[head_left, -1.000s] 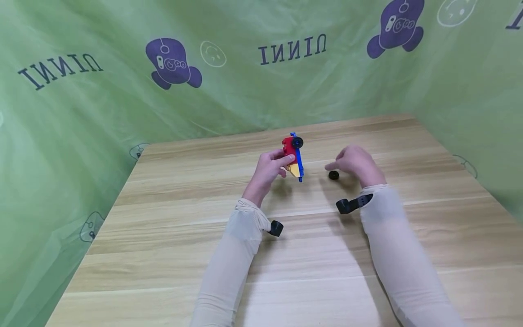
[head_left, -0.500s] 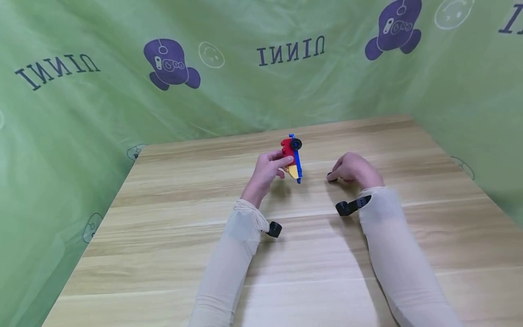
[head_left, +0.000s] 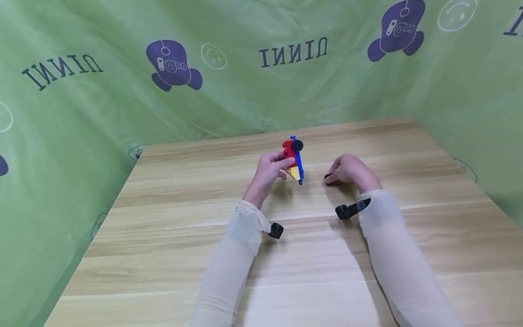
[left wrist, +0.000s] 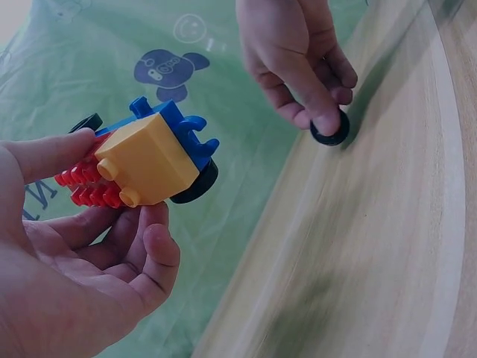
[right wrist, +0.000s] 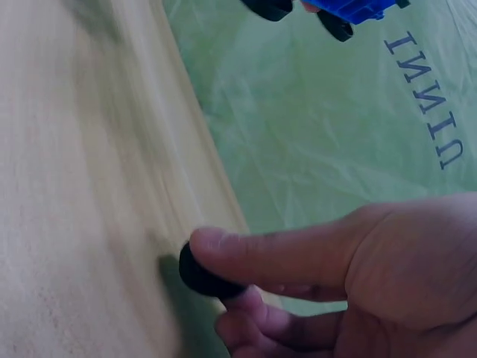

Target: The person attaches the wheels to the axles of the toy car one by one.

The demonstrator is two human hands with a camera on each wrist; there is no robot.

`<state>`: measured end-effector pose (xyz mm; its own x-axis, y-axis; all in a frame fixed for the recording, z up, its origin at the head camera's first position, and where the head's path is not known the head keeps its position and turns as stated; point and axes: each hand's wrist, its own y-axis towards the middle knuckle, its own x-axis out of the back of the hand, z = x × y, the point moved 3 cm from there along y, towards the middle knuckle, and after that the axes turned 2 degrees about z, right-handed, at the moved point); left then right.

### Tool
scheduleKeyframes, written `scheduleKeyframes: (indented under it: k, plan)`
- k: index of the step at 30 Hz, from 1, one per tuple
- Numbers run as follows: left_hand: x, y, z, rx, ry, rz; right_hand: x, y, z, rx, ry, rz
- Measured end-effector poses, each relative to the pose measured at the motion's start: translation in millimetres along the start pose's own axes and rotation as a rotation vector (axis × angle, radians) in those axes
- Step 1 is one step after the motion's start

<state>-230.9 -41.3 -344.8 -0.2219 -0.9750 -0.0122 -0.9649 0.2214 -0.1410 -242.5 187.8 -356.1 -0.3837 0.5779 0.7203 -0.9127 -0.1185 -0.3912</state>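
Observation:
My left hand [head_left: 266, 175] holds up a toy car of building blocks, gripping its red bricks [head_left: 288, 152] between thumb and fingers. A yellow sloped brick [left wrist: 149, 160] forms the end towards me, and a blue base [head_left: 299, 164] runs along the right side. One black wheel [head_left: 297, 145] shows at the car's far end in the head view. Another black wheel [left wrist: 195, 183] appears beneath the yellow brick in the left wrist view. To the right, my right hand [head_left: 350, 171] pinches a loose black wheel [right wrist: 205, 274] between thumb and fingers, close over the tabletop.
Both hands are over a wood-grain table [head_left: 163, 254]. A green printed curtain [head_left: 245, 100] hangs behind and along its sides. Each wrist carries a black camera mount, one at the left [head_left: 276, 230] and one at the right [head_left: 345, 211].
My right hand has come down onto the black wheel lying on the table and now pinches it, tilting it and shifting it slightly left. The left hand keeps the car about where it was.

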Motion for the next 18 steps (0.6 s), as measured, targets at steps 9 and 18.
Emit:
scheduleKeyframes:
  k: [9,18]
  plan:
    - [0.5,0.2,9.8,0.020,-0.019,-0.001,-1.7,-2.1,8.7,0.257,0.285,0.061]
    - [3.7,7.3,4.9,0.002,-0.019,0.001,4.1,-6.4,27.7,0.444,0.525,0.177]
